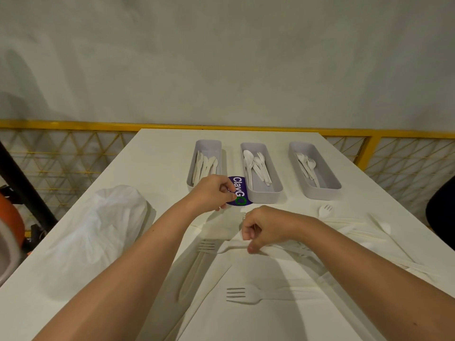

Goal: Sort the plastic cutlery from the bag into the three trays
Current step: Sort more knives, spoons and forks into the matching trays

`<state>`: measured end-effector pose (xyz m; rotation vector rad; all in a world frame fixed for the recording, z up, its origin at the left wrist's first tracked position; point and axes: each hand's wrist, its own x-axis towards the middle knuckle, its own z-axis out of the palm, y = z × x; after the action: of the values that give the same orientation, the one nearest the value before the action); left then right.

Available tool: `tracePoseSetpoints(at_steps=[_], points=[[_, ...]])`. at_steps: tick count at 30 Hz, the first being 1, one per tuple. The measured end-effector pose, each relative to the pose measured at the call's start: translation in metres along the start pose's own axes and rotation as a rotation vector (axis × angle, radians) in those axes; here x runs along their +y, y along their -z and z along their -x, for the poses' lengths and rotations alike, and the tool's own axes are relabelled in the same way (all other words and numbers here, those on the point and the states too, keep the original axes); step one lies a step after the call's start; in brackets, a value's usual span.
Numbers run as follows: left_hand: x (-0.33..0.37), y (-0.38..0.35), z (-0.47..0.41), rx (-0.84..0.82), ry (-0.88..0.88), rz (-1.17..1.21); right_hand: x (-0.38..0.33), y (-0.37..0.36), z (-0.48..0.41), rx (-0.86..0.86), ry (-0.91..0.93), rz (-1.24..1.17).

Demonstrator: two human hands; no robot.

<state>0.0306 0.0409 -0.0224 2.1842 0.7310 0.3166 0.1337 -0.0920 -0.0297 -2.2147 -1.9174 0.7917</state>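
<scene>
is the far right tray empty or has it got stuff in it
Not empty. The right tray holds a few white forks lying lengthwise on its floor; much of the floor is bare.

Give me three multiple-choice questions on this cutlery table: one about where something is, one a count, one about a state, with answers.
1. Where is the blue ClavGO sticker?
A. On the floor.
B. On the table, by the near ends of the left tray and the middle tray.
C. Inside a tray.

2. How many grey trays are on the table?
A. Two.
B. Three.
C. Four.

3. What state is the right tray in?
A. Empty.
B. Overturned.
C. Upright, holding forks.

Answers:
1 B, it lies flat on the table between those two trays.
2 B, three stand side by side in a row.
3 C, its open side faces up and forks lie inside.
</scene>
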Motion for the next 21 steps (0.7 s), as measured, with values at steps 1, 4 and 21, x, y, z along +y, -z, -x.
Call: tracePoseSetpoints(at_steps=[1, 4, 21], points=[[0.001, -0.001, 0.002, 0.0, -0.002, 0.006, 0.0, -0.002, 0.001, 0.005, -0.004, 0.0], [0.003, -0.001, 0.006, 0.012, -0.008, 0.015, 0.001, -0.004, 0.006, 0.03, -0.002, -0.02], [0.014, -0.015, 0.022, -0.077, 0.053, 1.171, 0.013, 0.007, 0.033, 0.307, 0.081, -0.558]])
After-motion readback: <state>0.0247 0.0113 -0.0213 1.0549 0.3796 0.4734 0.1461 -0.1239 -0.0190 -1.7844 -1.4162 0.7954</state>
